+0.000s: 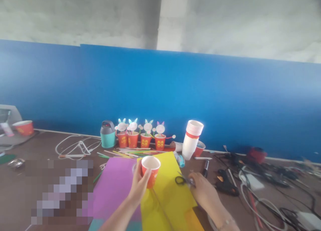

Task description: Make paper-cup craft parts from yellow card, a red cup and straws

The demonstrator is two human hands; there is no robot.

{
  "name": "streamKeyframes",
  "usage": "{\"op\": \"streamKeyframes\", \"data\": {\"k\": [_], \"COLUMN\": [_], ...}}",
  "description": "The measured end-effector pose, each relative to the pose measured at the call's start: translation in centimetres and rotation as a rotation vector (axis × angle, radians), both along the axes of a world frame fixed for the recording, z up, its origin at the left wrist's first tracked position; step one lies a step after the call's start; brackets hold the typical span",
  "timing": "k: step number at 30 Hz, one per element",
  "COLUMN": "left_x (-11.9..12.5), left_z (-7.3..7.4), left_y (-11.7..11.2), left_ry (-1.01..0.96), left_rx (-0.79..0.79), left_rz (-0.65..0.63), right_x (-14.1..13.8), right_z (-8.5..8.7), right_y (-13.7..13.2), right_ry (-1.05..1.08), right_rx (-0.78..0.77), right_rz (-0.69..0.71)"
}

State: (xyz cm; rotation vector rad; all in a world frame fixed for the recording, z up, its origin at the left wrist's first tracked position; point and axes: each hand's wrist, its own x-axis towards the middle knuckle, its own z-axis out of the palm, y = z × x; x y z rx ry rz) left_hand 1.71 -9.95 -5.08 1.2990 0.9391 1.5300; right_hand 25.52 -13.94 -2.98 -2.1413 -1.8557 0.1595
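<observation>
My left hand [139, 185] is closed around a red paper cup [150, 170], holding it upright above a yellow sheet [168, 197]. My right hand [203, 190] rests on the yellow sheet's right edge, its fingers closed on black-handled scissors [184, 180]. A purple sheet [114, 187] lies beside the yellow one on the left.
Against the blue wall stand several red cups with paper bunny figures [140, 134], a teal container [107, 134], and a stack of paper cups [192, 139]. Coloured sticks [127, 153] lie in front. A black glue gun [225, 182] and tangled cables [265, 187] crowd the right. White cord [75, 145] lies left.
</observation>
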Motion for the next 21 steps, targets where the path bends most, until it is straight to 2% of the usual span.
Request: {"op": "streamKeyframes", "data": {"k": [4,11,16,18,21], "left_x": [0.3,0.4,0.5,0.7,0.8], "left_z": [0.5,1.2,1.0,1.0,1.3], "left_y": [-0.7,-1.4,-1.3,-1.3,-1.6], "left_ry": [-0.032,-0.042,-0.037,-0.04,-0.015], "left_rx": [-0.031,-0.043,-0.027,-0.03,-0.065], "left_rz": [-0.071,-0.081,-0.17,-0.186,-0.194], "right_x": [1.1,1.3,1.4,1.1,0.5], "right_z": [-0.6,-1.1,-1.6,-1.5,-0.8], "right_y": [0.0,0.4,0.9,0.9,0.6], "right_ry": [-0.219,-0.268,-0.27,-0.202,-0.007], "right_rx": [-0.103,-0.089,0.072,0.177,0.358], "right_rz": [-0.104,-0.085,-0.135,-0.126,-0.038]}}
